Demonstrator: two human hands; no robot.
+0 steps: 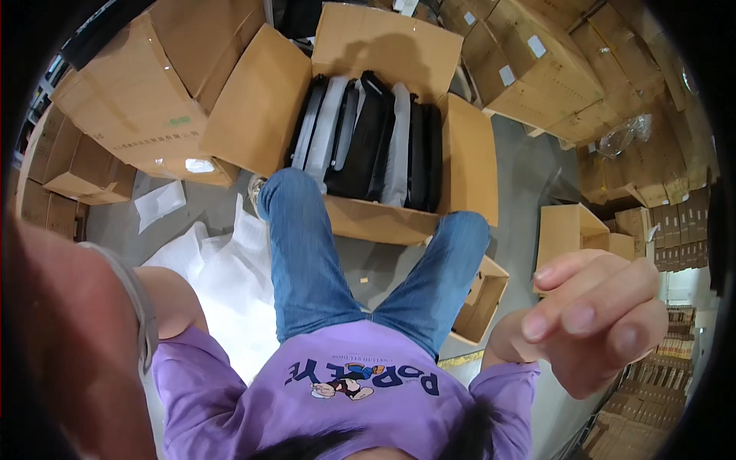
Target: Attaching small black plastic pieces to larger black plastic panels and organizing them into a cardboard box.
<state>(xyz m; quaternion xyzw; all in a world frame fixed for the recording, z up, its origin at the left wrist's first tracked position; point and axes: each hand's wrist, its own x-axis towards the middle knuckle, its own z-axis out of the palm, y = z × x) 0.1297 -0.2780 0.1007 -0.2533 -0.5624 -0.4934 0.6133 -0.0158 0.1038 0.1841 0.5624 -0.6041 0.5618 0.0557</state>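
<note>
My right hand (pixel 602 318) is raised at the right, its fingers loosely curled and apart, with nothing visible in them. My left hand (pixel 69 337) is very close at the left edge, blurred, with a grey band at its wrist; its fingers are hidden. In front of my knees stands an open cardboard box (pixel 383 222) with its flaps spread. Several black panel-like parts (pixel 359 153) stand upright in it side by side. White foam sheets (pixel 397 146) lie between some of them. Neither hand touches the box.
White foam sheeting (pixel 222 284) lies on the floor left of my legs, near a white pouch (pixel 161 205). Large cartons (pixel 138 84) stand at the left. More cartons (pixel 529 69) are stacked at the right, with a smaller open box (pixel 481 299) beside my right leg.
</note>
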